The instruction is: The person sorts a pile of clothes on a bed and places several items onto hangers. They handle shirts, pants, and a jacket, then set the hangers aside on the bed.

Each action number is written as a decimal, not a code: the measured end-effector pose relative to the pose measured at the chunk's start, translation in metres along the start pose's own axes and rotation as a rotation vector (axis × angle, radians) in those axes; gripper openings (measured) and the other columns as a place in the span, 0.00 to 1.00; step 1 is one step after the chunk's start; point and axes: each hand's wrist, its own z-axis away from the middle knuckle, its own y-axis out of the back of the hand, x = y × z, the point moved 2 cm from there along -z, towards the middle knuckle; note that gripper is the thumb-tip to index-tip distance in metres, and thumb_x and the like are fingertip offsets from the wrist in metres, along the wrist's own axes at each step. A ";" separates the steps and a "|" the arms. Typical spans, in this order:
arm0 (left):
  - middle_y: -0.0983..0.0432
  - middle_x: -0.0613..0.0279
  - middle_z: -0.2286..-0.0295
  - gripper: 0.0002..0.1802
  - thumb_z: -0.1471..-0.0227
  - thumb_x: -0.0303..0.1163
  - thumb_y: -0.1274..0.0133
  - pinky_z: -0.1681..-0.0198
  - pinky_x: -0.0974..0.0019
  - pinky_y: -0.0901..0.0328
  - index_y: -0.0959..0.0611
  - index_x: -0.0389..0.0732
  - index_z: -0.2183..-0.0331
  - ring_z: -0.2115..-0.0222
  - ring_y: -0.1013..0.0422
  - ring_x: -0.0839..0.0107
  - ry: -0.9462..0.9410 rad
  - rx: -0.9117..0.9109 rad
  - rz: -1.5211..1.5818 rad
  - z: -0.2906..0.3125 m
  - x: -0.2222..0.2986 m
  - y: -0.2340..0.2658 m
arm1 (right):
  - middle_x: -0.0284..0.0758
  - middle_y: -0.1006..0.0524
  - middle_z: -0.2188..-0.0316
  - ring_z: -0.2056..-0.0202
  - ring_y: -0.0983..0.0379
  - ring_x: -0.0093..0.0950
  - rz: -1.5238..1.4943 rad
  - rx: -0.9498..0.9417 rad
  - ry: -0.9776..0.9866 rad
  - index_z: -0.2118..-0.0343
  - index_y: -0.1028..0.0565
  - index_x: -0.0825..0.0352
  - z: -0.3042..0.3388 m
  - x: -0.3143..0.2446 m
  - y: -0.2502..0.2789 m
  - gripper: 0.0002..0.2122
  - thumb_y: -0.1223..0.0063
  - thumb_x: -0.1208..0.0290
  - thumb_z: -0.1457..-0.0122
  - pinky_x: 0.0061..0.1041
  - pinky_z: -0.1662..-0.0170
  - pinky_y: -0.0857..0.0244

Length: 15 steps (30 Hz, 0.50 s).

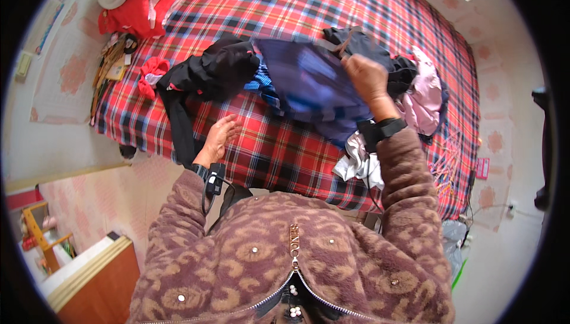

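Observation:
My right hand (366,77) is closed around the upper edge of a dark blue garment (309,77). The garment hangs spread out to the left of that hand and is blurred by motion; its kind is hard to make out. Lower and to the left, my left hand (219,138) is open, fingers stretched out, with nothing in it. Beside it, a black garment (208,71) trails one long leg or sleeve toward the bed's near edge. Blue striped cloth (261,80) shows between the black and dark blue garments.
The bed has a red plaid cover (279,160). Right of centre lie a dark grey garment (362,45), pink clothing (423,95) and white cloth (360,160). Thin hangers (451,166) lie near the right edge. Red clothing (133,18) and a small red item (153,74) are at left.

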 end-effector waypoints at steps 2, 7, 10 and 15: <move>0.26 0.59 0.58 0.22 0.44 0.34 0.53 0.58 0.70 0.34 0.32 0.41 0.48 0.61 0.28 0.72 -0.035 -0.056 -0.011 -0.006 0.016 0.001 | 0.39 0.26 0.82 0.77 0.27 0.39 0.000 0.088 -0.066 0.78 0.25 0.59 -0.026 -0.010 0.077 0.17 0.54 0.50 0.42 0.36 0.75 0.35; 0.25 0.60 0.59 0.20 0.43 0.34 0.54 0.60 0.72 0.34 0.31 0.42 0.49 0.63 0.27 0.74 -0.131 -0.127 0.021 -0.010 0.059 0.012 | 0.37 0.27 0.83 0.78 0.27 0.34 -0.137 0.198 -0.151 0.73 0.25 0.60 -0.038 -0.067 0.180 0.15 0.57 0.56 0.39 0.32 0.76 0.37; 0.26 0.60 0.58 0.21 0.43 0.34 0.55 0.61 0.72 0.35 0.32 0.42 0.48 0.62 0.28 0.73 -0.246 -0.148 0.025 -0.009 0.080 0.016 | 0.32 0.28 0.84 0.79 0.26 0.27 0.116 0.189 0.162 0.74 0.27 0.58 -0.019 -0.104 0.145 0.09 0.54 0.61 0.42 0.28 0.79 0.36; 0.31 0.61 0.52 0.26 0.44 0.33 0.56 0.58 0.70 0.38 0.37 0.42 0.44 0.58 0.31 0.73 -0.393 0.116 0.102 -0.014 0.093 0.037 | 0.30 0.27 0.84 0.83 0.27 0.30 0.201 -0.302 0.246 0.75 0.26 0.57 0.065 -0.167 0.011 0.05 0.55 0.66 0.47 0.30 0.83 0.35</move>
